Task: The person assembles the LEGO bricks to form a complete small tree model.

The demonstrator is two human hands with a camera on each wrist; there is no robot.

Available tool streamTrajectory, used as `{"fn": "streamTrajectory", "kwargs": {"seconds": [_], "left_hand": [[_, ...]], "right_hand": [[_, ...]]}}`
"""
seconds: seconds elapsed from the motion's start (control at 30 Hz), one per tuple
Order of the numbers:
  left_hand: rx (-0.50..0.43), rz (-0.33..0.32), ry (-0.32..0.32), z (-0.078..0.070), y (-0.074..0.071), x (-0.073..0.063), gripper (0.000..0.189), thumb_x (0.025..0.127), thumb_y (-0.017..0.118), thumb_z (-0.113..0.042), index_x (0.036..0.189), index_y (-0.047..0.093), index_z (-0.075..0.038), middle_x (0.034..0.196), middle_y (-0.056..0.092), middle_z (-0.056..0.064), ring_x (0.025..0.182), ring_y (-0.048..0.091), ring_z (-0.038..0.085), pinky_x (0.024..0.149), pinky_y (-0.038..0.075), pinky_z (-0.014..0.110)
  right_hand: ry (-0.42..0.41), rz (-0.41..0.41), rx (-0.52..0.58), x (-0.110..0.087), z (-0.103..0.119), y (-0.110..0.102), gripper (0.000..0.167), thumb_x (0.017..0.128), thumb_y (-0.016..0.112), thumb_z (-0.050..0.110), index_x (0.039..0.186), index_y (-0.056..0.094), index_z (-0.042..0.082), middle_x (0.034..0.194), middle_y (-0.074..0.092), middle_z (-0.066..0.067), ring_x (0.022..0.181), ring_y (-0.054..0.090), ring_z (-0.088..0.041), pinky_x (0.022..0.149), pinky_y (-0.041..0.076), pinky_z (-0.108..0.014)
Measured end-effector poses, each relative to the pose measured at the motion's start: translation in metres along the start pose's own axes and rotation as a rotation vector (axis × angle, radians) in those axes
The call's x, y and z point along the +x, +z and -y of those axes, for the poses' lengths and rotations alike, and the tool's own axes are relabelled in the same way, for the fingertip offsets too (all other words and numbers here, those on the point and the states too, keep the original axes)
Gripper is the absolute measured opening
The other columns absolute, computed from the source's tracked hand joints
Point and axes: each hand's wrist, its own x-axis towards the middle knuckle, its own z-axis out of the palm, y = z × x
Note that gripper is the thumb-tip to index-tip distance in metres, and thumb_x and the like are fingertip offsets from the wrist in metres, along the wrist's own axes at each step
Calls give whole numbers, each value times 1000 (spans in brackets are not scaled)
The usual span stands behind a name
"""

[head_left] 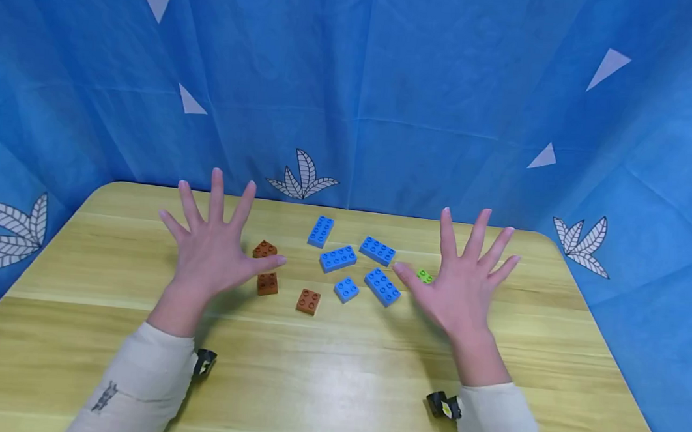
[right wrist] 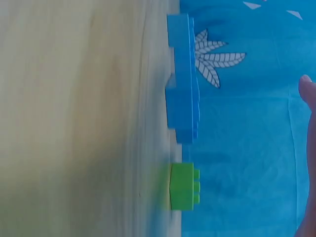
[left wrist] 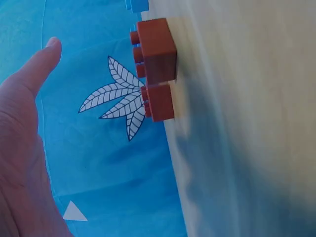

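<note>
My left hand (head_left: 211, 251) hovers over the table with its fingers spread and nothing in its grasp. Its thumb overlaps two brown toy bricks (head_left: 268, 284) in the head view; the left wrist view has a brown brick (left wrist: 159, 52) standing studs up on the wood. A third, square brown brick (head_left: 309, 301) lies to the right of them. Also spread wide, my right hand (head_left: 462, 281) is held above the table, its thumb beside a blue brick (head_left: 382, 287). A green brick (head_left: 425, 276), partly hidden, shows behind that thumb; the right wrist view has the green brick (right wrist: 182, 186) from the side.
Between the hands lie several more blue bricks: a long one (head_left: 320, 231) at the back, another (head_left: 338, 259) in the middle, one (head_left: 377, 250) to its right and a small square one (head_left: 346, 290). The wooden table (head_left: 314, 384) ends at a blue curtain (head_left: 447, 84).
</note>
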Motion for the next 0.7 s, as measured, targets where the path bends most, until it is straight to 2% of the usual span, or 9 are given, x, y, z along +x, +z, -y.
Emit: {"fn": "streamTrajectory", "kwargs": {"seconds": [0.3,0.47,0.57,0.7], "left_hand": [[-31,-4,-4,-1,5,-8,126,65,54,-93,160,0,-32,158,-34,4,132,-43,40,91,-27,71],[-79,6,19,-1,8,-12,124,66,49,-95,161,1,-32,161,-27,5,136,-37,41,95,-19,76],[-136,39,27,-1,10,-14,121,70,56,-89,161,2,-32,164,-17,10,142,-23,47,100,-4,80],[-233,63,39,0,14,-17,118,75,70,-74,162,6,-27,163,10,21,142,13,54,102,19,76]], "right_hand": [[-39,-11,64,-9,17,7,108,76,56,83,161,7,36,162,-25,-5,141,-31,-40,103,-20,-68],[-124,-56,161,-17,32,11,106,76,59,80,161,16,33,165,-13,-6,145,-22,-40,105,-10,-71],[-189,-93,231,-20,42,16,103,78,60,77,161,22,29,166,3,-8,148,-8,-40,107,0,-71],[-232,-81,381,-26,55,23,98,80,66,69,159,29,22,159,30,-7,145,21,-33,107,22,-63]]}}
